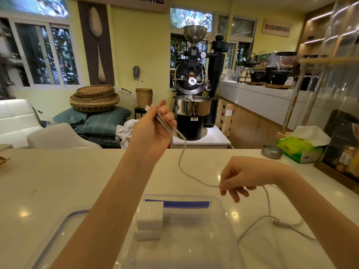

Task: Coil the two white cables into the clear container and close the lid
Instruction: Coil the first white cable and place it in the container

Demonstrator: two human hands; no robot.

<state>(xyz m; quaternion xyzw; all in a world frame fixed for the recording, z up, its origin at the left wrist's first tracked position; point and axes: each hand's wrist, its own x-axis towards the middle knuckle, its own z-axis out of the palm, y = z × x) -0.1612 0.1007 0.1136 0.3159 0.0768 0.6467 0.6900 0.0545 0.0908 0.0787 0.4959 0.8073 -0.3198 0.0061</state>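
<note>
My left hand is raised above the counter and grips the folded end of a white cable, its plug sticking out past the thumb. From that hand the cable hangs down and runs right to my right hand, which pinches it low over the counter. Beyond my right hand more white cable loops on the counter to a plug. I cannot tell whether that is a second cable. The clear container sits open in front of me, holding a white charger block. Its clear lid lies to the left.
A round metal ashtray and a green tissue pack sit at the counter's far right. A glass display case stands at the right edge. Beyond the white counter stands a black coffee roaster.
</note>
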